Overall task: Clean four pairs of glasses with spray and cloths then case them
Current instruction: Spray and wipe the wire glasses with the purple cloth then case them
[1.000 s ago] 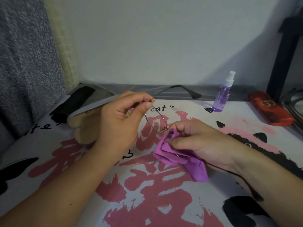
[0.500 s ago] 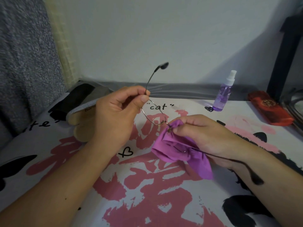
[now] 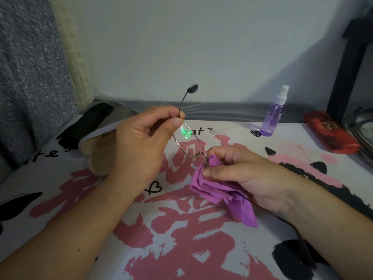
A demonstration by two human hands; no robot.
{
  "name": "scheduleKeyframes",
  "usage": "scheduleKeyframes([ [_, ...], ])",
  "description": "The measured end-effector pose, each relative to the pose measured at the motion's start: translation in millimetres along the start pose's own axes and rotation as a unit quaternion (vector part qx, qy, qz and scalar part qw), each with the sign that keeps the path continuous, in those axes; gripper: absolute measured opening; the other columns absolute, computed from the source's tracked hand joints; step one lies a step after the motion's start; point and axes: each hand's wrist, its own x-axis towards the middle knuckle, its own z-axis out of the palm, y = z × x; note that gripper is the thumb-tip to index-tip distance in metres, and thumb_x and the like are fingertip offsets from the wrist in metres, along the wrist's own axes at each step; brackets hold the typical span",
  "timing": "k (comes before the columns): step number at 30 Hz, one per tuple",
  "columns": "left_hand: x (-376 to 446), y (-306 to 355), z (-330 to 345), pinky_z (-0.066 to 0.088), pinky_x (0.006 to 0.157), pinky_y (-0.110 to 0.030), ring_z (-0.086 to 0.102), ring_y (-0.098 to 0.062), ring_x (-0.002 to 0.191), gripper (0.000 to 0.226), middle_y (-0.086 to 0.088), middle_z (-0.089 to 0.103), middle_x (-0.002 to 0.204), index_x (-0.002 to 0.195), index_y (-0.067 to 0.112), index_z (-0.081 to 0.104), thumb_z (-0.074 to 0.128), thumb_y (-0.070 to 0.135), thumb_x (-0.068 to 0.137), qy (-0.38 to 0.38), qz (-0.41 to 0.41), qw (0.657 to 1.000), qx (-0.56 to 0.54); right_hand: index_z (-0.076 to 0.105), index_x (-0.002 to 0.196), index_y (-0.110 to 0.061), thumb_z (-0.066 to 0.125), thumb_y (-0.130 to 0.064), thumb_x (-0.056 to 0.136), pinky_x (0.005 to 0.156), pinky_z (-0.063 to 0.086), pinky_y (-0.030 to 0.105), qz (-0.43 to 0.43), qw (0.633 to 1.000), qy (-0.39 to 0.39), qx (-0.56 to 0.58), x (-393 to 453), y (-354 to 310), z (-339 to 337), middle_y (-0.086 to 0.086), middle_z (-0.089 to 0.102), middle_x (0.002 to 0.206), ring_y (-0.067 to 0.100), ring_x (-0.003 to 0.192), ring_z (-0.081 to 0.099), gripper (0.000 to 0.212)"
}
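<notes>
**op_remote:** Nearest the camera, over the printed table, I've got both hands busy on one pair of glasses. My right hand is curled around the purple cloth, thumb and fingers pinching it onto the frame right by the nose bridge, so the far lens looks wrapped inside the cloth. My left hand pinches the other end of the thin metal frame at the hinge, with that temple arm sticking up past my fingers. The bare lens hangs in the air between the two hands, catching a green glint.

**lensnerd:** Nice. That wire frame looks bendy, so I'd keep the left pinch on the hinge, not the lens, and rub in small circles with the cloth on both faces at once. Don't twist the two hands against each other or the bridge takes it.

**op_remote:** Yeah, my plan too. Then swap ends for the glinting lens.

**lensnerd:** Where's the rest of the kit?

**op_remote:** Further back, behind my left hand, there's a tan case lying by a dark one. At the far edge near the wall stands the purple spray bottle, upright, and right of it a red case lying flat and closed. Can't spot the other pairs from here.
</notes>
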Motion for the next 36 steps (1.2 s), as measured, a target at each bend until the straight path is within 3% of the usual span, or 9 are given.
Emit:
scheduleKeyframes([
  [8,1,1,-1,0.052,0.077,-0.013,0.068,0.001,0.084,0.02,0.02,0.075,0.087,0.096,0.024,0.073,0.071,0.005,0.09,0.01,-0.018,1.0,-0.018,0.067,0.083,-0.003,0.059,-0.005,0.095,0.054,0.05,0.023,-0.034,0.999,0.022,-0.023,1,-2,-1,0.01,0.066,0.067,0.019,0.056,0.063,0.015],
  [11,2,0,-1,0.052,0.075,-0.013,0.069,0.0,0.085,0.02,0.018,0.075,0.086,0.096,0.023,0.073,0.071,0.004,0.09,0.02,-0.027,0.999,-0.03,0.071,0.074,-0.011,0.057,-0.01,0.098,0.059,0.05,0.023,-0.032,0.998,0.025,-0.039,2,0,4,0.005,0.066,0.065,0.017,0.057,0.061,0.027],
  [17,3,1,-1,0.051,0.074,-0.012,0.067,0.002,0.083,0.021,0.019,0.075,0.085,0.095,0.022,0.073,0.071,0.002,0.09,0.02,-0.03,0.999,-0.032,0.073,0.059,-0.017,0.064,-0.005,0.088,0.059,0.05,0.022,-0.01,0.99,0.141,0.006,5,0,7,0.003,0.065,0.067,0.015,0.057,0.061,0.032],
  [22,2,1,-2,0.052,0.076,-0.013,0.068,0.001,0.085,0.022,0.02,0.075,0.087,0.095,0.025,0.073,0.071,0.003,0.09,0.02,-0.022,0.999,-0.027,0.071,0.055,-0.017,0.066,-0.005,0.086,0.071,0.051,0.034,-0.009,0.984,0.174,0.036,7,1,5,0.009,0.068,0.075,0.024,0.071,0.062,0.034],
  [24,2,2,-2,0.052,0.076,-0.012,0.068,0.001,0.086,0.022,0.02,0.075,0.087,0.095,0.024,0.072,0.071,0.003,0.09,0.019,-0.02,0.999,-0.027,0.073,0.057,-0.018,0.069,-0.007,0.085,0.078,0.053,0.041,-0.011,0.987,0.157,0.044,7,1,5,0.011,0.068,0.079,0.031,0.075,0.064,0.03],
  [26,2,3,-2,0.052,0.076,-0.012,0.068,0.001,0.086,0.022,0.02,0.075,0.088,0.096,0.024,0.072,0.071,0.003,0.09,0.017,-0.019,0.999,-0.026,0.073,0.072,-0.008,0.073,-0.01,0.078,0.082,0.053,0.049,-0.015,0.994,0.105,0.033,7,2,5,0.018,0.064,0.083,0.043,0.078,0.063,0.007],
  [30,1,2,-3,0.052,0.076,-0.014,0.068,-0.001,0.084,0.02,0.019,0.075,0.088,0.096,0.025,0.073,0.071,0.006,0.09,0.011,-0.015,1.0,-0.022,0.061,0.077,0.0,0.065,-0.007,0.087,0.059,0.043,0.033,-0.026,0.999,0.009,0.032,6,4,-1,0.008,0.061,0.057,0.022,0.049,0.056,0.013],
  [33,1,2,-3,0.051,0.078,-0.014,0.068,0.0,0.085,0.018,0.019,0.075,0.088,0.097,0.023,0.073,0.071,0.006,0.09,0.002,-0.005,1.0,-0.019,0.06,0.082,0.005,0.064,-0.005,0.09,0.058,0.05,0.029,-0.004,0.999,-0.029,0.039,4,3,-3,0.012,0.067,0.067,0.021,0.053,0.065,0.013],
  [36,0,2,-2,0.051,0.079,-0.013,0.069,0.002,0.085,0.019,0.02,0.074,0.087,0.099,0.022,0.072,0.071,0.005,0.089,-0.008,0.005,1.0,-0.011,0.054,0.098,0.015,0.074,-0.008,0.084,0.058,0.053,0.027,0.014,1.0,-0.024,0.012,5,6,-4,0.021,0.061,0.08,0.022,0.059,0.066,0.034],
])
